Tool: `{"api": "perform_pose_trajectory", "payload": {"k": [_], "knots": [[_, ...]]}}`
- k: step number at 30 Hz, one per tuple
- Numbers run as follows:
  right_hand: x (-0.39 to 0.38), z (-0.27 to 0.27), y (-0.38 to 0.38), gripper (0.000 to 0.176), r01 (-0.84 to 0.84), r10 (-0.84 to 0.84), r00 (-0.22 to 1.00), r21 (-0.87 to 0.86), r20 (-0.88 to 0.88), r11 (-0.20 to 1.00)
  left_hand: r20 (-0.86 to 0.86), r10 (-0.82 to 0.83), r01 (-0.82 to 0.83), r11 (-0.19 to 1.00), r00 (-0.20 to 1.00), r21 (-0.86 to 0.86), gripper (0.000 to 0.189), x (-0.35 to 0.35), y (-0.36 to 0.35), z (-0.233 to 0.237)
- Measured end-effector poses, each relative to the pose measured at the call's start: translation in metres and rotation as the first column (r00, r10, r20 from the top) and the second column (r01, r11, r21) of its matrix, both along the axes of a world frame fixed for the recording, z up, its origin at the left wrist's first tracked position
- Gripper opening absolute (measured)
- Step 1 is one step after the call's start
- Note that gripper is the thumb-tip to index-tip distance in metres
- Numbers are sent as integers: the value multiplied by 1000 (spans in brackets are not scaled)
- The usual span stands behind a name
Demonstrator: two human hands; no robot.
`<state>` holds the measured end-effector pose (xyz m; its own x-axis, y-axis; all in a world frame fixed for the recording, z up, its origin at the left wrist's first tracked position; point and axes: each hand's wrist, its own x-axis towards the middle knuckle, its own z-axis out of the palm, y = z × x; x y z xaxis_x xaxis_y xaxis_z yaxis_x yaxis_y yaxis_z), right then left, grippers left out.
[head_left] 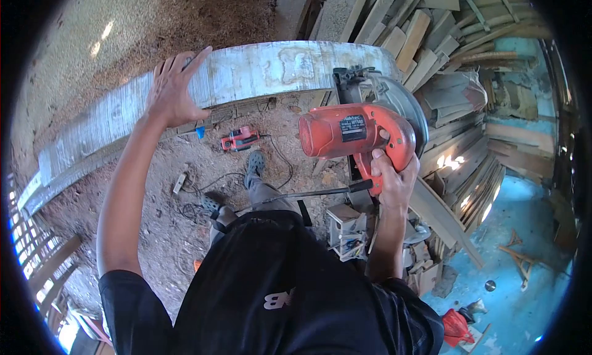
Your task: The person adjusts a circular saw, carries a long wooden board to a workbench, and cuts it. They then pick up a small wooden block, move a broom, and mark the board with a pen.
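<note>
A red circular saw (345, 130) is in my right hand (393, 179), whose fingers wrap round its rear handle. The saw's base and blade guard sit at the right end of a long whitish wooden board (265, 70). Whether the blade touches the wood is hidden. My left hand (176, 90) lies across the board left of its middle, thumb spread toward me over the near edge and fingers over the top. The saw's black cord (320, 193) runs from the handle back toward my body.
A red power tool (240, 138) lies on the dirt floor below the board, near an extension socket (180, 183) and loose cables. Stacked planks (425, 40) fill the right side. Beside my right arm stands a small wooden box (345, 228). Sawdust (203, 13) covers the ground beyond the board.
</note>
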<state>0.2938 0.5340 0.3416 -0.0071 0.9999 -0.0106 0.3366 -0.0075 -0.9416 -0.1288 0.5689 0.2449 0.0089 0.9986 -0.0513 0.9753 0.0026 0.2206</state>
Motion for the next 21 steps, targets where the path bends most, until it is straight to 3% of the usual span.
{"api": "perform_pose_trajectory", "payload": {"k": [8, 21], "knots": [[0, -22, -5, 23, 121, -122, 992, 26, 22, 992, -20, 5, -5, 1000, 1000, -3, 127, 0, 1, -4], [7, -31, -1, 22, 120, -119, 992, 30, -44, 992, -46, 18, -16, 1000, 999, 23, 126, 2, -1, -3]]}}
